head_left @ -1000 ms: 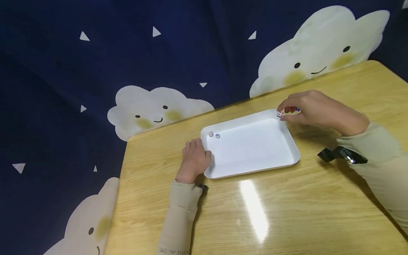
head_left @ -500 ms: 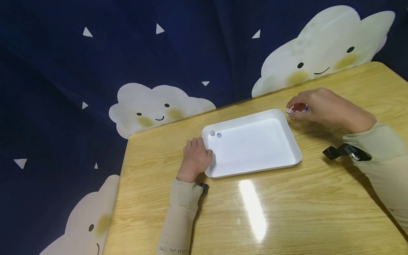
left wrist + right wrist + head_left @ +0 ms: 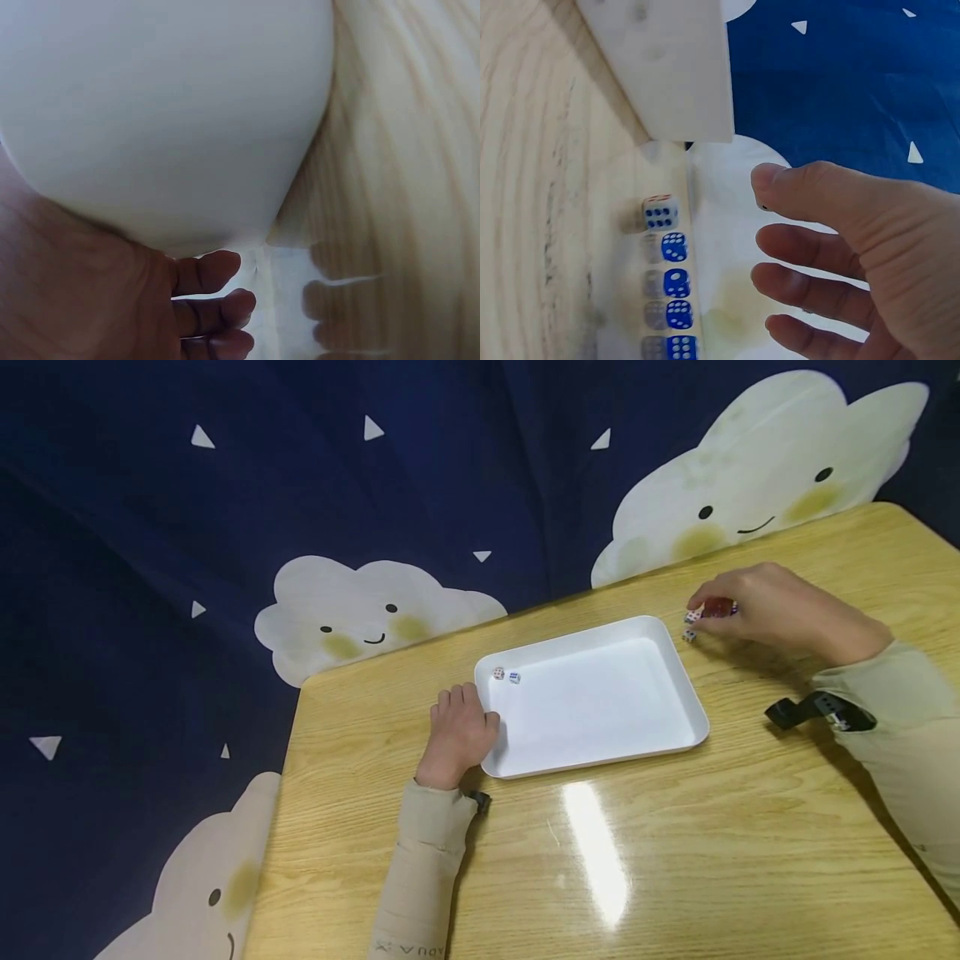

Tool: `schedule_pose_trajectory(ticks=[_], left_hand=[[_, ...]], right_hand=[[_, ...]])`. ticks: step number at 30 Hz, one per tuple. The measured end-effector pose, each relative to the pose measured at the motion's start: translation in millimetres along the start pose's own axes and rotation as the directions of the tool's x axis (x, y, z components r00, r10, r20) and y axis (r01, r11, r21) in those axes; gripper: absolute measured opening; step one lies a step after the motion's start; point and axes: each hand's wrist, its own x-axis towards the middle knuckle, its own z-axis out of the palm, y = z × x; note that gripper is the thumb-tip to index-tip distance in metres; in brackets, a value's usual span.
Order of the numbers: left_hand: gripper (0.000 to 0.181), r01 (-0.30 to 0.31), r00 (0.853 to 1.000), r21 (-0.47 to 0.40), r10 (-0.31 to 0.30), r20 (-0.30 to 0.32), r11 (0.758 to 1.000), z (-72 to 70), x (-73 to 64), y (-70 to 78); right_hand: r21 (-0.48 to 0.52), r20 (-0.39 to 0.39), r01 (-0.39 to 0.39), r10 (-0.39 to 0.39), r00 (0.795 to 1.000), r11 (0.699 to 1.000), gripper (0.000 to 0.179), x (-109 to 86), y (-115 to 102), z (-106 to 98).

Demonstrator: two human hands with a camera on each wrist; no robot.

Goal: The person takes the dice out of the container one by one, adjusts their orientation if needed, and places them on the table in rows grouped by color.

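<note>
My left hand (image 3: 461,727) grips the left rim of a white tray (image 3: 600,767), thumb over the edge. In the left wrist view the tray's pale wall (image 3: 172,112) is above the fingers. Inside the tray's far left corner lie a red-pipped white die (image 3: 498,673) and a blue-pipped white die (image 3: 514,677). Right of the tray, my right hand (image 3: 776,610) pinches a white die (image 3: 693,615) just above the table. Another white die (image 3: 660,214) stands on the table below it, at the end of a row of several blue dice (image 3: 677,283).
The wooden table (image 3: 360,860) ends at the back against a dark blue curtain (image 3: 420,485) with cloud prints. A bright light reflection (image 3: 596,852) lies on the tabletop in front of the tray. The tray's outer wall (image 3: 667,75) stands close to the dice row.
My right hand, with the die at its fingertips, has moved right from the tray's far right corner. A second white die has come into sight below it. The left hand has stayed put.
</note>
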Motion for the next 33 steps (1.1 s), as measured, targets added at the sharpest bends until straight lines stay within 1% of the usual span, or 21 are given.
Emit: schedule_pose_trajectory(ticks=[9,17,24,29,33], left_hand=[[0.033,0.01,1.0,0.014,-0.01,0.012,1.0,0.3,0.9,-0.5],[0.035,0.019,1.0,0.008,-0.019,0.015,1.0,0.5,2.0,-0.4],[0.033,0.015,1.0,0.004,-0.015,0.012,1.0,0.7,1.3,-0.6],[0.032,0.011,1.0,0.009,-0.011,0.005,1.0,0.7,1.2,-0.3],[0.032,0.013,1.0,0.018,-0.013,0.011,1.0,0.5,1.5,0.1]], right_hand=[[-0.003,0.032,-0.027,0.027,0.999,1.0,0.029,3.2,10.6,7.7],[-0.017,0.082,-0.069,0.07,0.994,0.997,0.034,6.6,18.9,13.6],[-0.02,0.065,-0.056,0.057,0.996,0.998,0.028,5.0,24.6,19.2],[-0.013,0.097,-0.077,0.077,0.992,0.997,0.03,5.4,29.8,22.3],[-0.019,0.097,-0.076,0.077,0.992,0.997,0.029,5.8,30.5,24.1]])
